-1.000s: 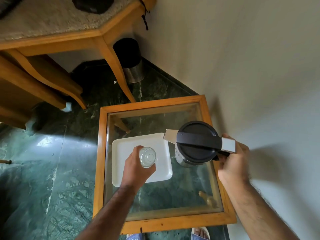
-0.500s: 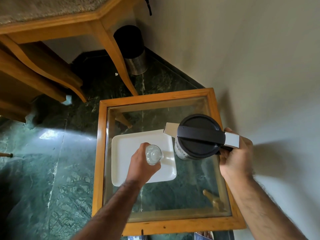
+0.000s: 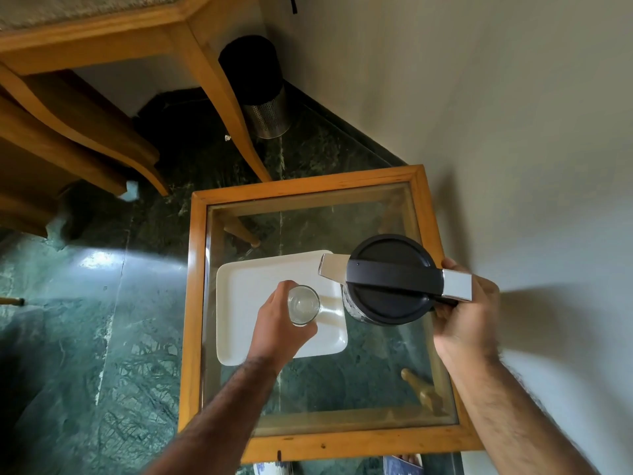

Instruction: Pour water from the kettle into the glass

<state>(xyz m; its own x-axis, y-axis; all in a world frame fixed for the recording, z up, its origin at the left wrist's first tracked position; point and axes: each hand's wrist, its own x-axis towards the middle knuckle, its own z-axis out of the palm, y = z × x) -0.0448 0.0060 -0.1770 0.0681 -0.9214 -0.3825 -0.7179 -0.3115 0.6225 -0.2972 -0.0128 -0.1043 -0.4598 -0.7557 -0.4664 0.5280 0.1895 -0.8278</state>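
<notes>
Left hand (image 3: pixel 279 325) clamps the glass (image 3: pixel 303 305) steady over the tray (image 3: pixel 246 282) (catching spills, probably); right hand (image 3: pixel 466 313) grips the kettle (image 3: pixel 388 279), spout beside the rim.

Kettle (image 3: pixel 390 279) handle hid by right hand (image 3: pixel 466 313); glass (image 3: pixel 303 305) fill unclear.

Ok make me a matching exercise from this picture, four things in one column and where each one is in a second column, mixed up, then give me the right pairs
Things:
1. glass
2. kettle
3. white tray
4. metal bin

Places:
A. on the floor in the corner by the wall
B. flat on the glass-topped table
C. gripped by the left hand, over the tray
D. held at its handle by the right hand, spout towards the glass

Pairs: 1-C, 2-D, 3-B, 4-A
</notes>
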